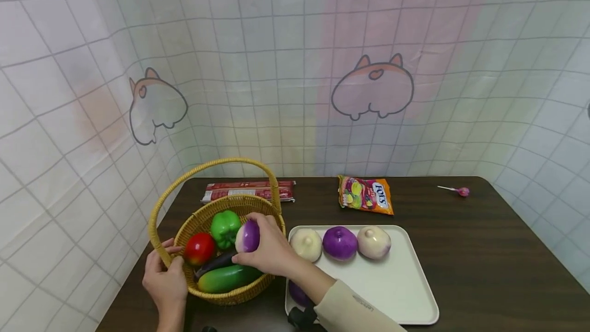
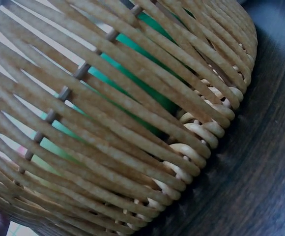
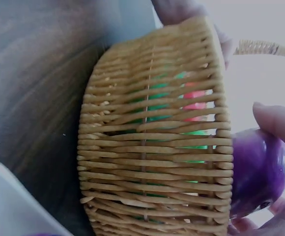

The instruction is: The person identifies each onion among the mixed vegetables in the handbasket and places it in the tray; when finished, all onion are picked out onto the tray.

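My right hand (image 1: 272,247) holds a purple-and-white onion (image 1: 249,236) between thumb and fingers over the right part of a yellow wicker basket (image 1: 230,298). In the right wrist view the onion's purple side (image 3: 258,172) shows just past the rim. My left hand (image 1: 167,275) grips the basket's left rim near the foot of its arched handle. Inside the basket lie a red tomato (image 1: 199,248), a green bell pepper (image 1: 225,228), a dark eggplant (image 1: 214,264) and a green cucumber-like vegetable (image 1: 228,278). Wicker fills most of the left wrist view, green showing through its gaps.
Right of the basket, a white tray (image 1: 384,296) carries several white and purple onions (image 1: 340,243), one partly behind my right forearm. Along the table's back lie red packages (image 1: 249,191), a candy bag (image 1: 365,195) and a lollipop (image 1: 462,191). A gridded curtain (image 1: 295,65) surrounds the table.
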Demonstrator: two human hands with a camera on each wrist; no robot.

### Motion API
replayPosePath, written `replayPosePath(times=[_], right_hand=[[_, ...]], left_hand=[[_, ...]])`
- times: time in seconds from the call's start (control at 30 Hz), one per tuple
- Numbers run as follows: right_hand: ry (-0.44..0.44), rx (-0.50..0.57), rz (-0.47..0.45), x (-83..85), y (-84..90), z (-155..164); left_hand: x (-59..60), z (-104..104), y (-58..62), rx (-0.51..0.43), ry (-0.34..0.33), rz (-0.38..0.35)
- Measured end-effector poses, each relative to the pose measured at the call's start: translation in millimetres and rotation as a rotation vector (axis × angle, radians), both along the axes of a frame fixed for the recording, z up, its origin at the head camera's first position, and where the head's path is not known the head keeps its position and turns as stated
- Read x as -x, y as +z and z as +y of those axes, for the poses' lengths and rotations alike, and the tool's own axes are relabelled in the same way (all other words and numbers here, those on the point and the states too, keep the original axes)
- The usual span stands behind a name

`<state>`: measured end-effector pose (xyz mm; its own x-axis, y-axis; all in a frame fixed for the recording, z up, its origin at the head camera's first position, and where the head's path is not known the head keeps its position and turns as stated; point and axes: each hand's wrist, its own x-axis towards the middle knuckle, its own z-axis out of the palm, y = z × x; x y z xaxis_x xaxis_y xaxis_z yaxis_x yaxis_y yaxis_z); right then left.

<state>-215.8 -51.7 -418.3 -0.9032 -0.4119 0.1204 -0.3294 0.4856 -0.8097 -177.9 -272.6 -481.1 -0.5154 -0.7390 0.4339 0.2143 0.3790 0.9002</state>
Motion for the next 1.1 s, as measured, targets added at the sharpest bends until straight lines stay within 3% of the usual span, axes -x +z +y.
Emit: replayPosePath(times=[0.57, 0.97, 1.1], right_hand=[[0.062, 0.183, 0.024, -42.6, 10.4, 52], [-0.025, 0.327, 0.071, -58.2, 1.6, 93], [-0.035, 0.439, 0.051, -58.6, -3.8, 108]], left_hand=[[-0.4, -1, 0.8, 0.009, -0.008, 0.004], [-0.7, 0, 1.4, 0.001, 0.000, 0.000], [-0.2, 0, 0.9, 0.001, -0.002, -0.003]])
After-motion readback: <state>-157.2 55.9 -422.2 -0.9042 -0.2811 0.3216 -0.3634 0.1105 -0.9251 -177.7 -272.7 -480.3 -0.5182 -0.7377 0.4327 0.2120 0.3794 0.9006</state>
